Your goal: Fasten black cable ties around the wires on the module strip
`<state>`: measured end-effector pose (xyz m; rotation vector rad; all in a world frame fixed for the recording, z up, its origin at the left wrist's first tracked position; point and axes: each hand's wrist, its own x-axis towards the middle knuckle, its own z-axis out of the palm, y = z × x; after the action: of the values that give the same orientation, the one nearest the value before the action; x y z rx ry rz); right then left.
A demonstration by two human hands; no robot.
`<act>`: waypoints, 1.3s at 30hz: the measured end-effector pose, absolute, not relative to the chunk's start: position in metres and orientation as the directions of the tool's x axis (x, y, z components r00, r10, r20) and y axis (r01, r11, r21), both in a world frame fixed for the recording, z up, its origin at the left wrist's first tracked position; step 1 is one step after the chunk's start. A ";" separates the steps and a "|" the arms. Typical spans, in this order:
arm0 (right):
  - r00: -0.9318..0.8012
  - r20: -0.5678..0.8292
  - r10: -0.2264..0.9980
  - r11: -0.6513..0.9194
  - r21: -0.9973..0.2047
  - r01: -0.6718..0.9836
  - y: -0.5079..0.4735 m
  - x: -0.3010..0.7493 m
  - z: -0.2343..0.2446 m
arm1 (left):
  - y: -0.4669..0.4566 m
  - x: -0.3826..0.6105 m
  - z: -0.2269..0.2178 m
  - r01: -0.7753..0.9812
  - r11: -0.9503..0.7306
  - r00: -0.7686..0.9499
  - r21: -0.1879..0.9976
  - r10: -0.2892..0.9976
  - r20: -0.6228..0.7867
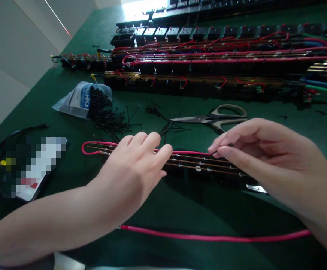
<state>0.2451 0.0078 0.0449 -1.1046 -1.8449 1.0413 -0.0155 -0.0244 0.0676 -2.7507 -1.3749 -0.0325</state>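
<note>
A long black strip with copper rods [180, 160] lies across the table in front of me, a red cable [190, 152] running along its far edge and looping back at the left end. My left hand [136, 165] is closed over the strip and cable, with its fingertips partly hidden behind them. Between thumb and forefinger, my right hand [267, 153] pinches a thin black cable tie [214, 152] right at the red cable. How far the tie goes around the cable is hidden by the fingers.
Scissors [208, 119] lie beyond the strip, beside loose black cable ties [166, 125] and an open plastic bag of ties [80, 99]. More wired strips [180, 80] fill the back. A loose red cable [208, 237] crosses the front; black cables and a pixelated packet [39, 168] lie left.
</note>
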 end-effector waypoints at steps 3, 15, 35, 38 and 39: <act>-0.335 0.172 0.926 0.281 -0.909 0.309 0.009 0.244 0.043 | -0.047 -0.003 0.068 0.669 -0.742 0.742 0.040 0.670 0.017; -0.305 0.087 0.949 0.166 -0.955 0.245 0.012 0.241 0.041 | -0.053 0.007 0.043 0.526 -0.846 0.791 0.092 0.446 -0.419; -0.375 0.224 0.899 0.319 -0.923 0.214 0.006 0.242 0.044 | 0.000 -0.003 0.029 0.593 -0.805 0.790 -0.003 0.581 0.195; -0.401 0.207 0.892 0.336 -0.898 0.285 0.009 0.242 0.042 | 0.000 -0.003 0.028 0.600 -0.796 0.777 0.073 0.603 0.182; -0.398 0.197 0.896 0.339 -0.883 0.326 0.010 0.242 0.041 | 0.000 -0.004 0.027 0.607 -0.788 0.768 0.108 0.616 0.178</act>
<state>0.2422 0.0104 0.0406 -1.0708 -1.8976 1.0257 -0.0036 0.0005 0.0269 -2.9951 -1.0361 -0.3266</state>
